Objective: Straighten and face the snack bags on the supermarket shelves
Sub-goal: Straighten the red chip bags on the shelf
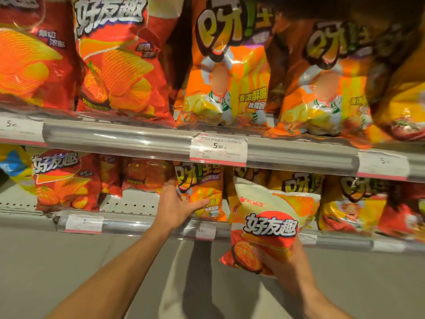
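Two hands work the lower shelf [142, 223]: the left hand [178, 209] presses straight fingers on a glossy orange crinkled bag [202, 192] at its front edge; the right hand [284, 263] clutches a puffy white-and-red chip bag [266, 223].

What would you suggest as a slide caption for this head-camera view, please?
Left hand touches an orange snack bag on the lower shelf while the right hand holds a white-and-red bag.
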Available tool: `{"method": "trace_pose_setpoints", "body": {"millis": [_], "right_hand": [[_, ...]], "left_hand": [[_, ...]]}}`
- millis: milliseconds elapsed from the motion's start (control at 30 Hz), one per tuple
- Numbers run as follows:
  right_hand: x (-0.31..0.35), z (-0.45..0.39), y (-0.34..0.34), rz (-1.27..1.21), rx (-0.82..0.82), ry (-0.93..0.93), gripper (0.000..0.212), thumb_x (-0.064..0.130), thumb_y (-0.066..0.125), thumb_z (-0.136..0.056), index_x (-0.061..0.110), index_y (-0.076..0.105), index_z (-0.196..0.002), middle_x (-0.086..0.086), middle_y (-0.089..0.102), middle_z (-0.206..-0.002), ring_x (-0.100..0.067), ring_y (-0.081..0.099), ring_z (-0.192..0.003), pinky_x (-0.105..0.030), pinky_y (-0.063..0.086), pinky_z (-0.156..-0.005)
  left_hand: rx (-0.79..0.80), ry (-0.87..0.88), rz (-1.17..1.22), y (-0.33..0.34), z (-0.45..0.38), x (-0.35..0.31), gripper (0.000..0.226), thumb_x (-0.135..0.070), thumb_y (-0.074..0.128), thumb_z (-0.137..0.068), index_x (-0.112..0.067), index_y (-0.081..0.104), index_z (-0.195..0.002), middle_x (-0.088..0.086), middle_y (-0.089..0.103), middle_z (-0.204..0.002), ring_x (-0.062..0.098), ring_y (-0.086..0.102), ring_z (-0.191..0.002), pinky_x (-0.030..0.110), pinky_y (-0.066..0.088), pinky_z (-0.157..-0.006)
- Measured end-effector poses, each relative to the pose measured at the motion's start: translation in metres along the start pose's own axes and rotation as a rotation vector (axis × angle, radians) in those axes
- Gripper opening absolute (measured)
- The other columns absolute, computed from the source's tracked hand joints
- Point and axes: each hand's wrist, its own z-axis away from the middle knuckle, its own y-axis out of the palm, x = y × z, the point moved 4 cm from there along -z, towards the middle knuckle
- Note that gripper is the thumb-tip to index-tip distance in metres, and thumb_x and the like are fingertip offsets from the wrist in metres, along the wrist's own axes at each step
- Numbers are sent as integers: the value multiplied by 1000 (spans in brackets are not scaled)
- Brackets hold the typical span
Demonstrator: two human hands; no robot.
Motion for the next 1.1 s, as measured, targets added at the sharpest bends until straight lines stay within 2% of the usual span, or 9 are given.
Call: {"method": "trace_pose_setpoints", "body": {"millis": [67, 167, 333, 433, 567, 667, 833, 967, 1100], "right_hand": [[-2, 3, 9, 16, 49, -33, 84, -6, 84, -67, 17, 52, -142, -9, 72, -125, -31, 70, -114, -53, 57, -95], [-3, 6, 27, 58, 73, -23, 88, -8, 88, -60, 15, 54, -138, -5, 74, -119, -25, 72, -109, -37, 61, -85], [16, 9, 72, 172, 119, 16, 82, 25, 99, -53, 31, 61, -126, 14, 77, -109, -5, 73, -99, -22, 60, -77], [28, 13, 105, 217, 107, 21, 89, 43, 93, -49, 35, 55, -129, 13, 73, -113, -6, 71, -103, -29, 60, -87], [28, 7, 154, 157, 124, 5, 64, 17, 95, -63, 40, 53, -106, 27, 69, -96, 20, 64, -82, -3, 49, -62], [32, 0, 196, 148, 154, -60, 64, 8, 93, -66, 37, 54, -108, 43, 67, -89, 25, 61, -84, 3, 44, -64], [36, -26, 256, 157, 104, -157, 68, 14, 94, -66, 33, 55, -119, 17, 73, -108, -1, 69, -101, -19, 55, -87], [31, -63, 292, 252, 53, -110, 90, 35, 94, -68, 13, 46, -140, -5, 64, -130, -23, 60, -122, -43, 47, -107], [18, -88, 307, 350, 74, -31, 101, 42, 92, -69, 7, 40, -148, -15, 55, -142, -31, 50, -134, -46, 41, -112]], "left_hand": [[19, 22, 8, 3, 1, 0, 45, -57, 90, -58, -27, 67, -82, -9, 71, -72, 9, 67, -68, 37, 57, -62], [58, -43, 29, 3, 1, 4, 68, -53, 93, -55, -23, 63, -108, 2, 72, -103, 19, 69, -98, 47, 57, -85], [112, -73, -81, -25, 17, 22, 93, -66, 81, -50, -23, 56, -128, -1, 63, -118, 18, 62, -110, 42, 53, -94], [43, -57, -230, -59, 33, 42, 86, -65, 79, -63, -23, 52, -133, -4, 54, -119, 14, 55, -113, 35, 51, -95], [-76, 78, -610, -109, 52, 67, 59, -49, 72, -84, -12, 59, -128, 4, 54, -123, 24, 50, -116, 38, 45, -99], [-32, 73, -821, -135, 62, 84, 66, -47, 69, -85, -9, 53, -136, 12, 50, -135, 33, 46, -126, 43, 37, -109], [122, -23, -1070, -156, 68, 110, 84, -60, 44, -93, -17, 12, -158, 3, 10, -165, 23, 4, -153, 43, 0, -124], [164, -16, -1151, -159, 70, 115, 88, -60, 39, -95, -14, -1, -159, 4, -1, -166, 24, -5, -153, 43, -8, -124], [158, 17, -1153, -159, 70, 115, 87, -56, 42, -96, -13, -1, -158, 3, -2, -166, 24, -7, -153, 42, -8, -124]]}}
